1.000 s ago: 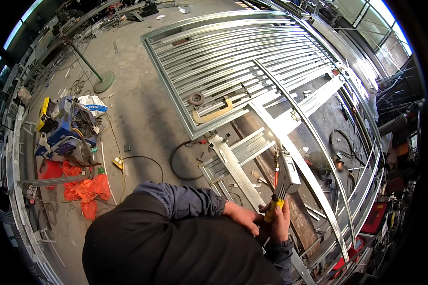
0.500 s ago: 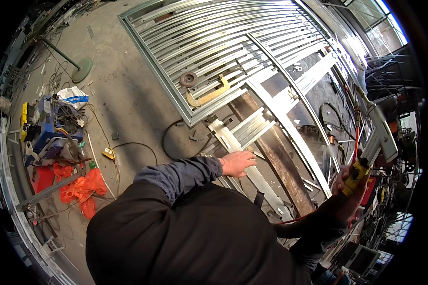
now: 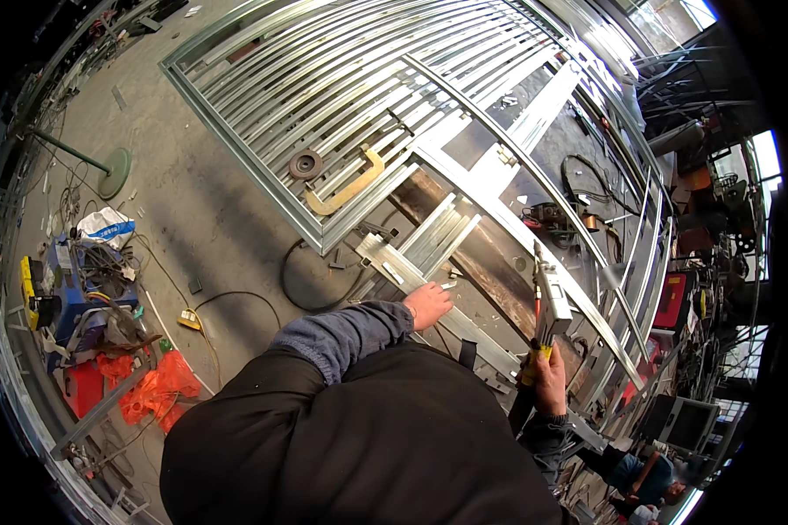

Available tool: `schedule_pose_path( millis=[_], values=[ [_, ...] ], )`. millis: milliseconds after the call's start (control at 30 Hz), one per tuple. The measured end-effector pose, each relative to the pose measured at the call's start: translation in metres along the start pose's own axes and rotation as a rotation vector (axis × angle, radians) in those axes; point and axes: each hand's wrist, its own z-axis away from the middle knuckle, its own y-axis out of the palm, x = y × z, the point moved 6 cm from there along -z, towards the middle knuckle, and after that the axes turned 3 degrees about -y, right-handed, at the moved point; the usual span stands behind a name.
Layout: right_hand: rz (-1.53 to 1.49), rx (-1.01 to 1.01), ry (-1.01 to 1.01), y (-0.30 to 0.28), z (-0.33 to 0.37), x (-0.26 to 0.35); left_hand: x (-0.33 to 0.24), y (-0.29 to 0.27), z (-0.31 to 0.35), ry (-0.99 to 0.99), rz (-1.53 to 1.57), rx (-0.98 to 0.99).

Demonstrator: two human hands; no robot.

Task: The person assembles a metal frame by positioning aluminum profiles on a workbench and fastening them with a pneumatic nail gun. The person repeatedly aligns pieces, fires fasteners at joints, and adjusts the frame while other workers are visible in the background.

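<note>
My left hand [image 3: 428, 305] lies on a galvanized steel bar [image 3: 394, 267] at the near end of a metal frame, its fingers laid over the bar rather than wrapped round it. To the right, my right hand [image 3: 551, 381] grips the yellow handle of a welding gun [image 3: 552, 302] with a pale body. The gun's narrow tip points away from me over the frame, and a thin red hose runs beside it. A yellowish C-clamp [image 3: 348, 188] and a dark round disc [image 3: 305, 164] rest on the frame's slatted part [image 3: 324, 96].
A rusty steel beam [image 3: 495, 271] lies under the frame. On the floor at left are a blue machine [image 3: 74, 302], orange plastic bags [image 3: 162, 385] and trailing cables [image 3: 284, 271]. A round-based stand [image 3: 116, 172] is farther back. Another person [image 3: 648, 477] is at lower right.
My right hand has brought the welding gun leftward, from the far right to over the frame. My left hand stays at the bar. The whole view has shifted slightly.
</note>
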Motion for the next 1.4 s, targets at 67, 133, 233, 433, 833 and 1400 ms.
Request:
schedule_pose_path(
  millis=[67, 133, 233, 433, 833, 1400],
  values=[
    [-0.045, 0.004, 0.133, 0.005, 0.019, -0.012, -0.001, 0.001, -0.001, 0.0, 0.032, -0.01],
    [-0.093, 0.116, 0.127, -0.014, 0.03, -0.042, 0.0, -0.001, 0.0, -0.011, 0.023, -0.01],
    [-0.102, 0.169, 0.251, -0.04, 0.066, -0.043, -0.004, -0.019, -0.004, -0.02, 0.061, 0.004],
    [0.148, 0.243, 0.485, -0.118, 0.142, -0.023, -0.01, -0.021, -0.014, -0.038, 0.097, 0.048],
    [0.728, 0.257, 0.686, -0.206, 0.176, -0.093, -0.025, -0.024, -0.026, -0.102, 0.119, 0.164],
    [1.007, 0.208, 0.543, -0.323, 0.077, -0.313, -0.03, -0.008, -0.026, -0.165, 0.068, 0.209]
  ],
)
